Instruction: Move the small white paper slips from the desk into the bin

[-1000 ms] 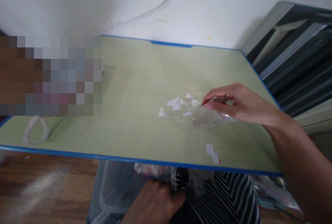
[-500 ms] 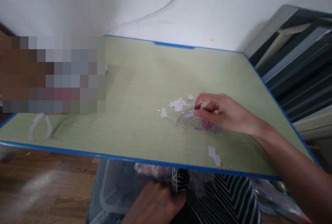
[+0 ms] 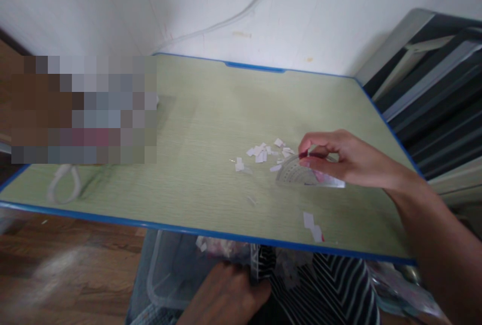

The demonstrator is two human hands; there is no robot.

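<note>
My right hand (image 3: 331, 156) pinches the curved upper edge of a clear plastic protractor (image 3: 293, 174), held tilted over the table with a pinkish patch behind it. Just left of it lies a loose group of small white paper pieces (image 3: 259, 152). Two more white slips (image 3: 309, 220) lie near the table's front edge. Below that edge, my left hand (image 3: 226, 292) is closed at the rim of a clear plastic box (image 3: 154, 269); its fingertips are hidden. Inside the box are whitish and pink bits (image 3: 226, 247).
The pale green table (image 3: 196, 114) has a blue rim and meets a white wall. A white loop-like handle (image 3: 65, 184) lies at the left, beside a blurred-out area. Dark folded frames (image 3: 433, 79) lean at the right. Black-and-white striped fabric (image 3: 339, 285) shows below the table.
My right hand has moved right with the protractor, uncovering more paper pieces and a thin clear strip on the table. My left hand stays at the box.
</note>
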